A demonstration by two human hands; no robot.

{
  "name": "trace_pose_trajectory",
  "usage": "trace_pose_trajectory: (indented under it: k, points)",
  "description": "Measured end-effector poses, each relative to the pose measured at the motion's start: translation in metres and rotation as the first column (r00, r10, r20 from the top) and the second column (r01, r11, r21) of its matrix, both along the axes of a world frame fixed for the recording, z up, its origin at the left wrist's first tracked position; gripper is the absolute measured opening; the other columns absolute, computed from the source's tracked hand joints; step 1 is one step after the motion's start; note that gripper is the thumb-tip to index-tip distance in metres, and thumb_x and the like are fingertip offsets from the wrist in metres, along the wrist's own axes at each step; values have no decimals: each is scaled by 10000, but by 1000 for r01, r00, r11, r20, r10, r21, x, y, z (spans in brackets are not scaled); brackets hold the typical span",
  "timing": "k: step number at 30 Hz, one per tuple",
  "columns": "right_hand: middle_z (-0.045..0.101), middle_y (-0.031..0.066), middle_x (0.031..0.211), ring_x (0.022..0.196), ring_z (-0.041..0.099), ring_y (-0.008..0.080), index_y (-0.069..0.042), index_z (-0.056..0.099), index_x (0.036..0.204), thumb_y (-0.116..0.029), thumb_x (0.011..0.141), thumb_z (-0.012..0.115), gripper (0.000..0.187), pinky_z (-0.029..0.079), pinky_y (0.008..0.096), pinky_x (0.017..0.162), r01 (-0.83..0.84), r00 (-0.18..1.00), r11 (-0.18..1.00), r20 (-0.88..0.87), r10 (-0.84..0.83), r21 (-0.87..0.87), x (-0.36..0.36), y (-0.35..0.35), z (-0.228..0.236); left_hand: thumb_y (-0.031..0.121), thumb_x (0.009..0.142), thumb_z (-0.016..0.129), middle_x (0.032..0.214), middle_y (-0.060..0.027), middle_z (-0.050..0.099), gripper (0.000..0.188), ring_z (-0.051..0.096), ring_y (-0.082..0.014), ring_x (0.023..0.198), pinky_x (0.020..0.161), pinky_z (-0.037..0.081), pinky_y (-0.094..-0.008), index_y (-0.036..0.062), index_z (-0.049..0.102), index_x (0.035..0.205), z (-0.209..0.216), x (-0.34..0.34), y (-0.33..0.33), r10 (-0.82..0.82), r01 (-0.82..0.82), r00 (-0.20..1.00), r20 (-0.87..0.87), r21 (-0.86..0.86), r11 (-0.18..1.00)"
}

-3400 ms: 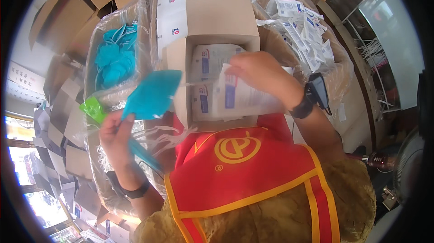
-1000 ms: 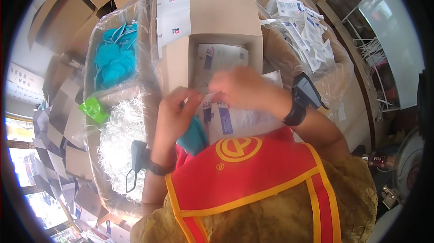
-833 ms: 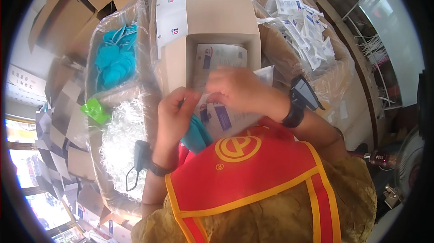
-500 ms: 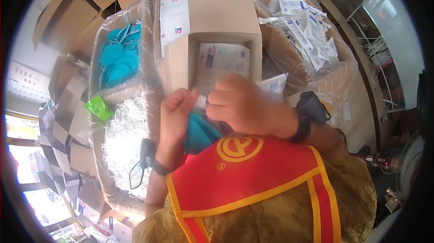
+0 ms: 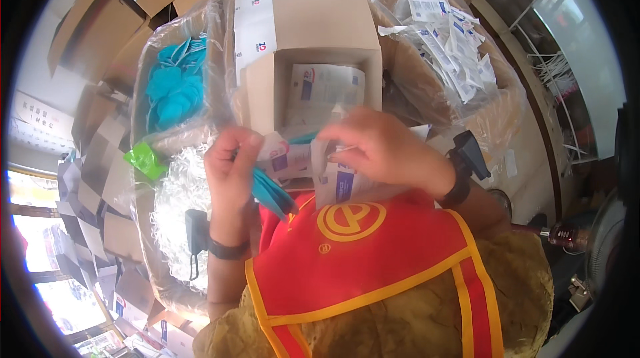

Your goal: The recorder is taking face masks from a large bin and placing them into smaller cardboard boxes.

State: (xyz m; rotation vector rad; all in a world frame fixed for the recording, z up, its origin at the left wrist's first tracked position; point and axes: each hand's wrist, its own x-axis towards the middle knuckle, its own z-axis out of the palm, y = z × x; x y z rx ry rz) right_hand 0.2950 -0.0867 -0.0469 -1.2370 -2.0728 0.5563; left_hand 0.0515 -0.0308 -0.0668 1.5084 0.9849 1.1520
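My left hand (image 5: 230,161) is closed on a teal folded piece (image 5: 272,193), perhaps cloth, which hangs below the fingers. Its thumb and fingers also meet the left edge of a white printed packet (image 5: 290,161). With finger and thumb, my right hand (image 5: 377,148) pinches the upper edge of a white paper packet (image 5: 343,183) with blue print. The packet material spans the gap between both hands, in front of my red apron; whether it is one packet or two I cannot tell. Just beyond the hands, an open cardboard box (image 5: 377,85) holds flat printed packets (image 5: 325,90).
A plastic-lined bin of teal pieces (image 5: 175,91) stands at left, with white stringy loops (image 5: 177,225) nearer me and a green scrap (image 5: 145,161) between. White boxes (image 5: 253,31) sit behind the open box. White packets (image 5: 447,45) fill a lined carton at right.
My hands have moved apart, the left one leftward and the right one slightly right. The printed packet material now shows between them, and the teal piece has shifted left with my left hand.
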Motion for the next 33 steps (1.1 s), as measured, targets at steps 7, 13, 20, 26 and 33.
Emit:
trace_pose_trajectory:
  k: [7,13,20,26,33]
  points:
    - [571,74,727,688,551,288,-92,650,932,-114,746,726,202,455,383,612,107,994,975,-35,-102,196,-10,11,-10,48,882,628,788,17,583,68,505,-52,748,671,403,-203,10,613,827,7,3,-10,-63,64,998,8,-65,996]
    - [595,100,740,695,575,257,-61,638,840,-84,783,692,82,466,361,611,-18,999,973,42,9,230,-5,14,-12,135,917,624,773,4,592,135,472,-49,699,623,391,-217,12,618,859,-6,-1,5,28,-37,997,-70,-137,990]
    - [603,106,717,692,592,282,-57,606,823,-76,772,666,81,463,389,612,2,968,999,-252,9,45,-5,13,-6,12,792,656,854,-36,635,202,495,-121,601,609,453,-262,16,648,994,-39,-6,10,118,83,797,-592,301,950]
    - [619,92,729,708,594,296,-81,624,828,-102,769,674,80,471,406,628,-30,998,987,-44,37,156,-5,16,-6,-33,791,634,908,-82,661,274,571,-148,688,661,476,-273,11,663,1060,24,9,-6,-76,293,834,-546,321,901]
    - [653,31,845,796,632,74,-82,569,1069,-15,831,649,260,501,238,652,81,934,925,-295,-201,-372,46,0,26,104,891,596,732,2,618,146,508,-44,605,536,383,-195,15,679,972,24,-18,-10,32,-33,999,-6,-54,998]
